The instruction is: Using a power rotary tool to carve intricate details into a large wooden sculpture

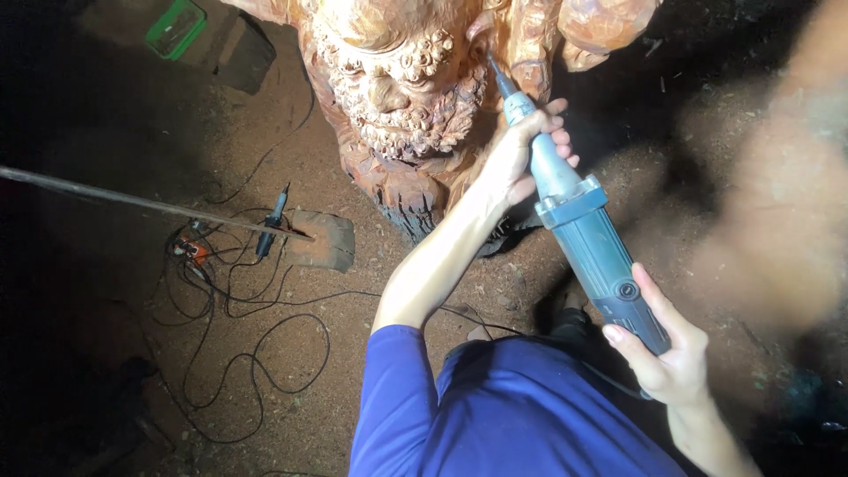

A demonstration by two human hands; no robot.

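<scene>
My left hand (pixel 528 152) is wrapping its fingers around the narrow grey neck of a long blue and grey electric die grinder (pixel 583 231), close behind the bit. My right hand (pixel 669 349) is cupping the rear of the tool's blue body, fingers curled under it and the thumb lying along its side near a round screw cap. Both hands are closed on the tool.

The grinder is running diagonally from lower right to upper left, and its thin tip is meeting the large orange-brown carved wooden figure (pixel 397 88) at the edge of the curly beard, just beside the carved cheek. I cannot tell whether the bit is cutting or only touching.

To do this step well, I judge that I am needing to keep the front hand braced near the wood so the tip is not skating, press lightly, and let the rear hand steer the angle.

The figure is standing on a reddish dirt floor (pixel 353 371). To the left, black cables (pixel 256 353) are looping across it, and a second slim hand tool (pixel 272 225) is lying beside a flat brown block (pixel 322 240). A green box (pixel 175 26) is sitting at upper left. A thin rod (pixel 132 201) is crossing the left side. My blue sleeve (pixel 397 397) is filling the bottom.
</scene>
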